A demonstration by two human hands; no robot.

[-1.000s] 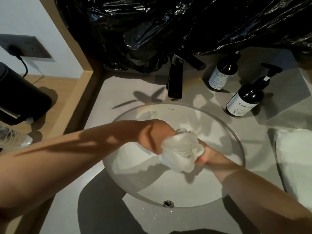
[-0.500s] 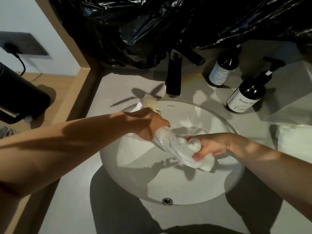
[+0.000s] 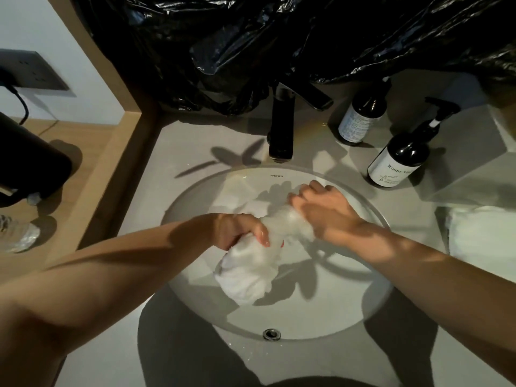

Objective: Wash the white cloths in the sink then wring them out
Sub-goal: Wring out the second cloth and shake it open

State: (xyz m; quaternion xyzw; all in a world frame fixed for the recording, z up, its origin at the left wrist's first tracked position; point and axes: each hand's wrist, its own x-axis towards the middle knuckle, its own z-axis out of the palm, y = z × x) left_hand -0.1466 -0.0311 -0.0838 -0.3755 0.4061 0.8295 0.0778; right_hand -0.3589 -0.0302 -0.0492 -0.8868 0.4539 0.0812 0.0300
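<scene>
A wet white cloth (image 3: 251,270) is held over the round white sink (image 3: 321,317), twisted into a rope between both hands, with its loose end bunched and hanging below. My left hand (image 3: 240,230) is closed around the near part of the cloth. Farther back, my right hand (image 3: 321,210) is closed over the other end, palm down. More white cloth (image 3: 483,241) lies folded on the counter at the right edge. No water runs from the black faucet (image 3: 282,124).
Two dark bottles stand behind the sink at right: a pump bottle (image 3: 399,160) and a plain one (image 3: 360,118). Black plastic sheeting (image 3: 279,37) hangs over the back. A black appliance (image 3: 25,163) sits on the wooden shelf at left. The overflow hole (image 3: 271,333) is at the sink's near rim.
The cloth went from a ball between both hands to a stretched twist. My right hand moved back and up toward the faucet; my left hand moved nearer and lower.
</scene>
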